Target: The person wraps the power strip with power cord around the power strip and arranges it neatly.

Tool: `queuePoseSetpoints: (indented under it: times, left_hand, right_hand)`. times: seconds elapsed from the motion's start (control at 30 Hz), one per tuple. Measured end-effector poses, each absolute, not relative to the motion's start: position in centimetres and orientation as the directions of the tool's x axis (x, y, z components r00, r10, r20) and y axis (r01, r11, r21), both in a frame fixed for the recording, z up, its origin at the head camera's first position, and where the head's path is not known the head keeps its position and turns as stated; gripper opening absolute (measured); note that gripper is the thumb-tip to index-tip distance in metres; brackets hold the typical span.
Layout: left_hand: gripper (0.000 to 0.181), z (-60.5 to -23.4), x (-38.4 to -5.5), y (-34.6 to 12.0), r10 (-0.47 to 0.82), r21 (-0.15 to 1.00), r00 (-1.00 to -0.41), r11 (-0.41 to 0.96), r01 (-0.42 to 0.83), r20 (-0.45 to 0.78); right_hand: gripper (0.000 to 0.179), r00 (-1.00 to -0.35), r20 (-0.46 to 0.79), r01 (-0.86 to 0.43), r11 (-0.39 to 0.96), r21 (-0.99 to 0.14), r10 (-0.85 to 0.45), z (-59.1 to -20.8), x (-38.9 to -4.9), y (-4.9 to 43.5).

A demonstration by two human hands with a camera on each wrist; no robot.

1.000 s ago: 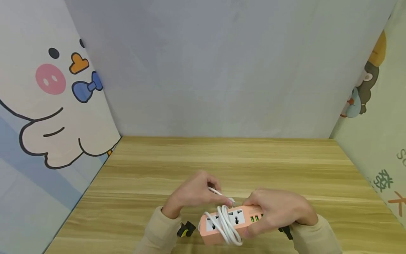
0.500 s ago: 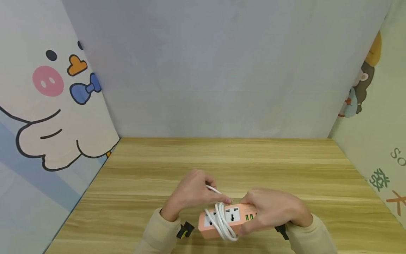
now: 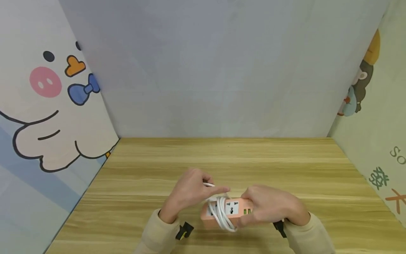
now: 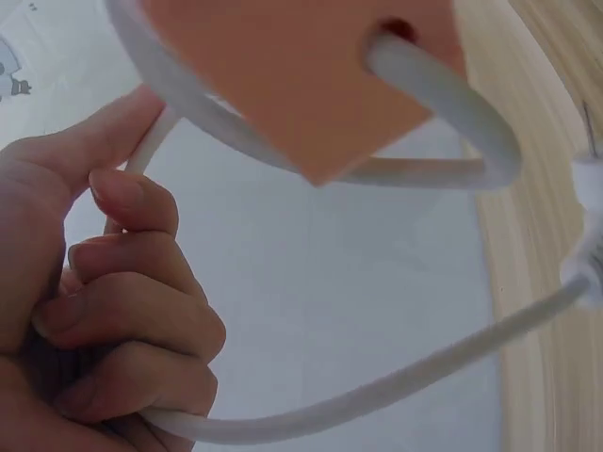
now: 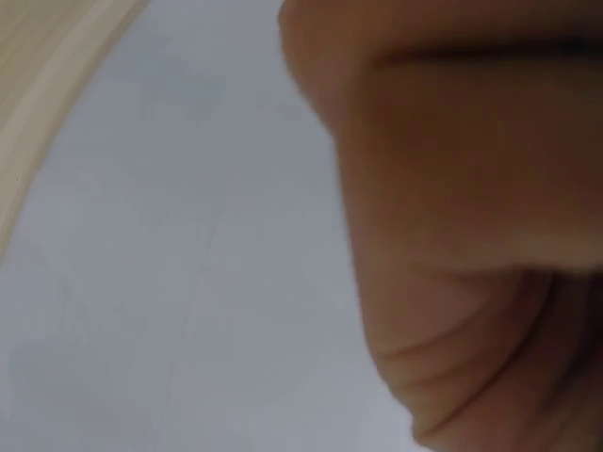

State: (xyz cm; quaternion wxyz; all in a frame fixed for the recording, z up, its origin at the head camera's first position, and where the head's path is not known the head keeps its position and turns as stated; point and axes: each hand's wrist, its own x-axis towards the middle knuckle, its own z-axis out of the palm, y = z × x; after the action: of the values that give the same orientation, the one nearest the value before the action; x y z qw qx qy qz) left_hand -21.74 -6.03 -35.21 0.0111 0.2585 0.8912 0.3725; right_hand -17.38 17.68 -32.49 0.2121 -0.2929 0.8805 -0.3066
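Observation:
A peach power strip (image 3: 232,208) with white sockets and green USB ports is held near the front middle of the table in the head view. My right hand (image 3: 274,206) grips its right end. White power cord (image 3: 222,213) is wound in several loops around its left half. In the left wrist view my left hand (image 4: 122,282) has its fingers curled round the cord's free length (image 4: 405,384), with thumb and index at another stretch near the strip. That free length runs to a white plug (image 4: 589,226). The right wrist view shows only the right hand (image 5: 452,226); the strip is hidden there.
The wood-grain table (image 3: 228,158) stretches away to a plain grey backdrop (image 3: 222,70). Cartoon-printed panels flank it, a white duck panel (image 3: 73,120) at left and a pale green panel (image 3: 377,134) at right.
The power strip has risen slightly in the head view and turned more level, the right hand moving with it. My left thumb and index have drawn up a little from the coils.

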Motion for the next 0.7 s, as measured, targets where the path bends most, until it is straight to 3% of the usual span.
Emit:
queuePoseSetpoints:
  times: [0.13,0.53,0.7]
  left_hand:
    - [0.066,-34.7,-21.4,-6.1,0.423,0.678,-0.886,0.596,0.430,0.190]
    - [0.058,-33.4,-20.2,-5.8,0.408,0.725,-0.878,0.522,0.449,0.250]
    - [0.043,-33.0,-19.2,-5.3,0.370,0.782,-0.892,0.461,0.420,0.261]
  right_hand:
    - [0.030,-0.786,-0.180,-0.358,0.674,-0.647,-0.591,-32.5,-17.6,18.0]
    - [0.023,-0.832,-0.123,-0.347,0.681,-0.645,-0.541,-32.3,-18.3,19.0]
    - [0.031,-0.860,-0.079,-0.354,0.700,-0.620,-0.504,-32.0,-18.3,19.0]
